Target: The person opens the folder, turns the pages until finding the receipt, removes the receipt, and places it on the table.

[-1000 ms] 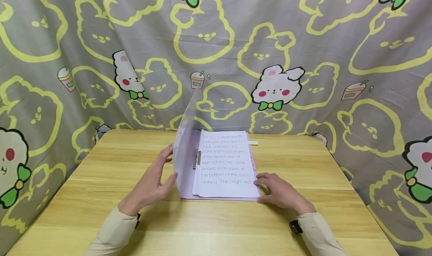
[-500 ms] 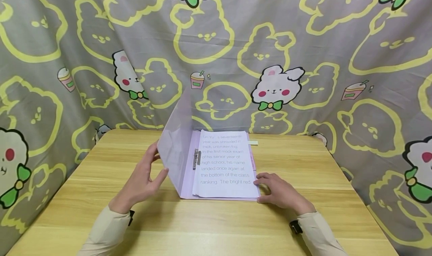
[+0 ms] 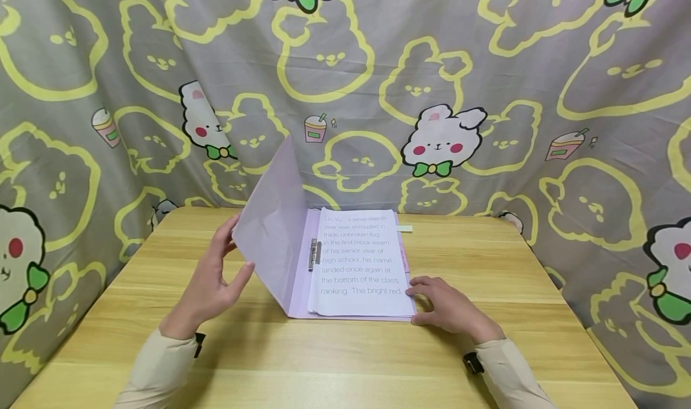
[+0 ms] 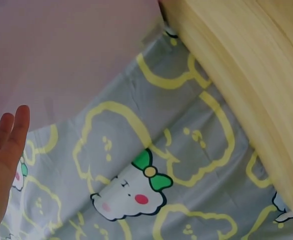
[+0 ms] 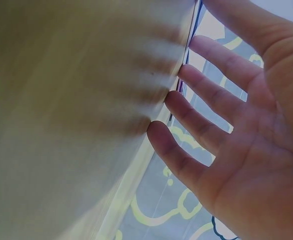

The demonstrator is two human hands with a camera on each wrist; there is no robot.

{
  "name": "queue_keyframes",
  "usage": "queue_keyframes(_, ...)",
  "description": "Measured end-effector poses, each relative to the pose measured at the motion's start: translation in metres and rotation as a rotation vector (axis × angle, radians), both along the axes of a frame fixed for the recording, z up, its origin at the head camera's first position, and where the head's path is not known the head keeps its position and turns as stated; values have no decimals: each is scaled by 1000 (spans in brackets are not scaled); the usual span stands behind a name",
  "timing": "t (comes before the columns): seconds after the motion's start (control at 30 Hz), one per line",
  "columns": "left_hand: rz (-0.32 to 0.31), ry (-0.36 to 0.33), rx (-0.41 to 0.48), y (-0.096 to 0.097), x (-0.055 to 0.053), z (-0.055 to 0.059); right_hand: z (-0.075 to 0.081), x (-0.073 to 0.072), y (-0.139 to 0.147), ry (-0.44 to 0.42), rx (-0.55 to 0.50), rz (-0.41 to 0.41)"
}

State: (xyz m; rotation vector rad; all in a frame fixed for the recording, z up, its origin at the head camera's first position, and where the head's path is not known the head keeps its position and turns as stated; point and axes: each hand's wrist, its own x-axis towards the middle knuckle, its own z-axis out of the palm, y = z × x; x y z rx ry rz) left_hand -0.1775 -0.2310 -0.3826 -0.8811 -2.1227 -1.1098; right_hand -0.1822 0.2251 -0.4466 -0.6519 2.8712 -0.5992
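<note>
A lilac file folder lies on the table with its front cover raised and leaning left. Inside, a stack of printed sheets rests beside a metal clip near the spine. My left hand touches the cover's outer side and free edge, fingers fairly straight and thumb spread apart; in the left wrist view the cover stands next to its fingertips. At the folder's lower right corner my right hand rests its fingers. The right wrist view shows those fingers extended, tips against the tabletop.
The wooden table extends around the folder on all sides. A pale tab sticks out at the folder's right edge. Behind the table hangs a grey curtain with yellow outlines and cartoon rabbits.
My left hand has moved left, and the folder's cover has swung from nearly upright to a wider leftward tilt. The right hand and the sheets have stayed in place.
</note>
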Motion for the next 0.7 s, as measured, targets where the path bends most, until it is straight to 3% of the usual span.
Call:
queue_keyframes(0.4, -9, 110, 3, -14, -6, 4, -1, 0, 0, -2, 5, -9)
queue_keyframes(0.7, 47, 109, -5, -22, 1, 15, 0, -1, 0, 2, 2, 1)
